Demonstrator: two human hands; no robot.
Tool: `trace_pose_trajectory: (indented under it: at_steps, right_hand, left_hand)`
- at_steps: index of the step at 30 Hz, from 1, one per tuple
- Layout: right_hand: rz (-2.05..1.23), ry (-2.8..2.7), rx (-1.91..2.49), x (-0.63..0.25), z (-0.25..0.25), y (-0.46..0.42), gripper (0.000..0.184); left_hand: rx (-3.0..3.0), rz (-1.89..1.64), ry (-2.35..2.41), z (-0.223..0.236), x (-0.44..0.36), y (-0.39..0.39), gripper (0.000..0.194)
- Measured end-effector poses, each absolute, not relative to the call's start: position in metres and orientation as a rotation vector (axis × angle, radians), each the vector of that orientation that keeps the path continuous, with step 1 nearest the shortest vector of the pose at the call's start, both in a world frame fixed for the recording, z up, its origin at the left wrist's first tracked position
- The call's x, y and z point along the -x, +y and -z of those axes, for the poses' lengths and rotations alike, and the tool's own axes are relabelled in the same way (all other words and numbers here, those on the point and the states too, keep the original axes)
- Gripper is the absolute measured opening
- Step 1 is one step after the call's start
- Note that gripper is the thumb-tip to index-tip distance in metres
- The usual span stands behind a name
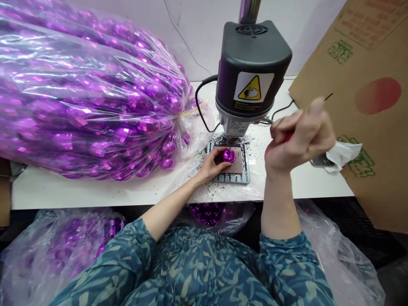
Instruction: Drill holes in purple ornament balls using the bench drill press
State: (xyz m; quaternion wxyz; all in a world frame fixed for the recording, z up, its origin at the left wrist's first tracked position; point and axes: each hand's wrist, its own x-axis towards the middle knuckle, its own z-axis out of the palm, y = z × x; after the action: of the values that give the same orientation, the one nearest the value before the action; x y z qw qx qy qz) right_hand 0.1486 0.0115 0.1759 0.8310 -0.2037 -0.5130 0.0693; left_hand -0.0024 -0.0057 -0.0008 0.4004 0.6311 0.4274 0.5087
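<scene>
My left hand (pixel 213 164) holds a small shiny purple ball (pixel 229 155) on the grey base plate (pixel 232 177) of a bench drill press (pixel 251 72), directly under the spindle. My right hand (pixel 298 136) is raised to the right of the machine, its fingers closed round a thin lever with a red grip, of which only a sliver shows. Dark shavings lie scattered around the plate.
A large clear plastic bag (pixel 86 93) full of purple balls lies on the white table (pixel 63 191) at the left. A cardboard box (pixel 366 106) stands at the right, crumpled tissue (pixel 342 154) beside it. More bagged purple balls (pixel 57 246) sit below the table edge.
</scene>
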Motion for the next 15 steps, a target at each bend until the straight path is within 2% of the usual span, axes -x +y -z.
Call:
trace_pose_trajectory:
  at_steps: [4, 8, 10, 13, 15]
  right_hand:
    - [-0.312, -1.092, 0.576, -0.146, -0.221, 0.021, 0.062]
    - [-0.363, -1.108, 0.562, -0.148, -0.232, 0.03, 0.062]
    - [-0.359, -1.107, 0.571, -0.149, -0.23, 0.03, 0.06]
    - [-0.363, -1.087, 0.571, -0.149, -0.228, 0.029, 0.06]
    - [-0.378, -1.071, 0.571, -0.148, -0.228, 0.028, 0.061]
  left_hand:
    - [-1.654, -1.392, 1.153, -0.006, 0.001, -0.015, 0.049]
    - [-1.943, -1.433, 1.077, -0.017, 0.01, -0.068, 0.041]
    - [-2.119, -1.316, 0.956, -0.018, 0.02, -0.107, 0.039]
    - [-2.493, -0.831, 0.886, -0.011, 0.037, -0.162, 0.041]
    - [-2.658, -0.636, 0.9, -0.006, 0.049, -0.182, 0.045]
